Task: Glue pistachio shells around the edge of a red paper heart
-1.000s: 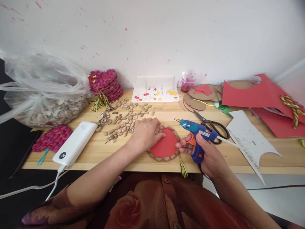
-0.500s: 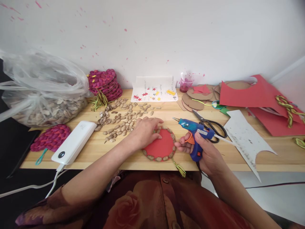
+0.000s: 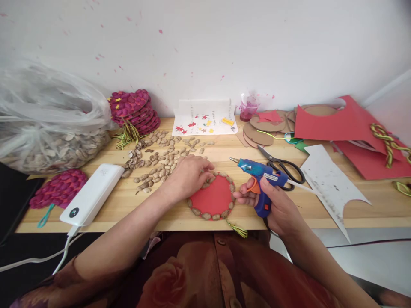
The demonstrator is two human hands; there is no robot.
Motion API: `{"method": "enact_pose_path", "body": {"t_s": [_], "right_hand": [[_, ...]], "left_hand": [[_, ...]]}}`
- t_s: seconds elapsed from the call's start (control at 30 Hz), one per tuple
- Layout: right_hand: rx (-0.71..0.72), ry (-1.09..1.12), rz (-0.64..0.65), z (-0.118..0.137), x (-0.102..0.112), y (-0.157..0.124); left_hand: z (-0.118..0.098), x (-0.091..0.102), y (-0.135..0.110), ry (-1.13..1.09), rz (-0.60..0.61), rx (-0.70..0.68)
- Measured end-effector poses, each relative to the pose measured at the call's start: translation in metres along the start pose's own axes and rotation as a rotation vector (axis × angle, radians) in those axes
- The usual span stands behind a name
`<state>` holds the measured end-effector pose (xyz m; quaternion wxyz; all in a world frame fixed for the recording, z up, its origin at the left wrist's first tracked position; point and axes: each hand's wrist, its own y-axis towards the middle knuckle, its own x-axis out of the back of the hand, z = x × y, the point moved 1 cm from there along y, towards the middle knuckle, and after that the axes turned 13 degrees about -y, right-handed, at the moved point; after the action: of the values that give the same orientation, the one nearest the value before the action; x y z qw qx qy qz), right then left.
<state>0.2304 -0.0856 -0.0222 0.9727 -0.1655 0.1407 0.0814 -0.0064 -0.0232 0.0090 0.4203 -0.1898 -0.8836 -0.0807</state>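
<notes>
A red paper disc (image 3: 210,199) edged with brown peanut shells (image 3: 207,216) lies near the table's front edge, a yellow-green tassel (image 3: 238,229) hanging from its lower right. My left hand (image 3: 189,175) is at the disc's upper left rim, fingers bent and pinched around a peanut shell there; the fingertips partly hide it. In my right hand (image 3: 278,203) is a blue glue gun (image 3: 263,172), its nozzle pointing left above the table, beyond the disc's upper right. A white glue stick (image 3: 300,187) sticks out of its back. My fingers are around the handle, near the orange trigger (image 3: 255,186).
Loose peanut shells (image 3: 160,164) are spread left of the disc. Scissors (image 3: 281,164) lie behind the glue gun. A white power bank (image 3: 93,194), a bag of shells (image 3: 54,128) and purple shell-covered discs (image 3: 135,111) stand left. Cardboard discs (image 3: 260,128) and red paper (image 3: 334,128) are right.
My left fingers have drawn in from a more stretched pose to a pinch at the disc's rim. The glue gun stays in my right hand. The view has shifted slightly.
</notes>
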Motion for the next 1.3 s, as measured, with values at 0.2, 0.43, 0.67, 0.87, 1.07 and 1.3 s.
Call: {"method": "enact_pose_path", "body": {"t_s": [0.2, 0.43, 0.67, 0.87, 1.07, 1.3], "right_hand": [[-0.002, 0.002, 0.012, 0.002, -0.002, 0.000], [-0.009, 0.007, 0.035, 0.002, -0.002, 0.000], [-0.018, -0.002, 0.021, 0.002, -0.001, 0.001], [-0.014, -0.004, 0.014, 0.003, -0.001, 0.000], [-0.018, -0.015, 0.002, 0.003, -0.004, 0.000], [-0.018, -0.022, -0.004, 0.004, -0.004, 0.000]], "left_hand": [[-0.005, -0.003, -0.002, 0.032, 0.012, 0.030], [-0.005, -0.007, -0.004, 0.029, 0.020, 0.020], [-0.005, -0.005, -0.004, 0.027, 0.007, 0.042], [-0.006, -0.003, -0.001, 0.000, -0.039, 0.043], [-0.012, -0.004, 0.007, 0.034, -0.029, 0.068], [-0.010, -0.002, 0.019, 0.100, 0.066, 0.014]]}}
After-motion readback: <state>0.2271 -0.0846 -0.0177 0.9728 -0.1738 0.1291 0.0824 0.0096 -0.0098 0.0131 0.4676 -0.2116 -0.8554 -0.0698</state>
